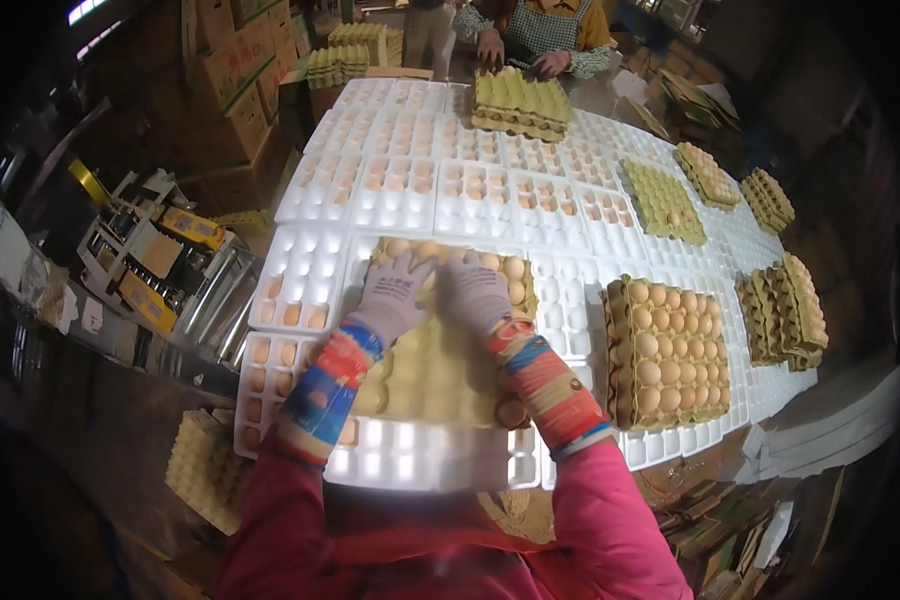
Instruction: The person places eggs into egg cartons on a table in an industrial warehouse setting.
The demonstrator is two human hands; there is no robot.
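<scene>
In front of me a yellowish pulp egg tray (410, 365) lies on the white moulded trays, its near cups bare and brown eggs (515, 268) along its far side. My left hand (392, 292), in a pale grey glove, reaches over the far left eggs with its fingers bent down. Beside it my right hand (473, 290), gloved alike, is curled over the far middle of the tray. What lies under the fingers of both hands is hidden. A single brown egg (511, 413) shows at the tray's near right, close to my right sleeve.
White trays (375, 445) cover the table, many with eggs. A full egg stack (670, 350) stands at right, a greenish tray (662, 200) beyond it. Across the table a co-worker's hands (520, 58) are at a pulp tray stack (520, 105). Machinery (155, 255) stands at left.
</scene>
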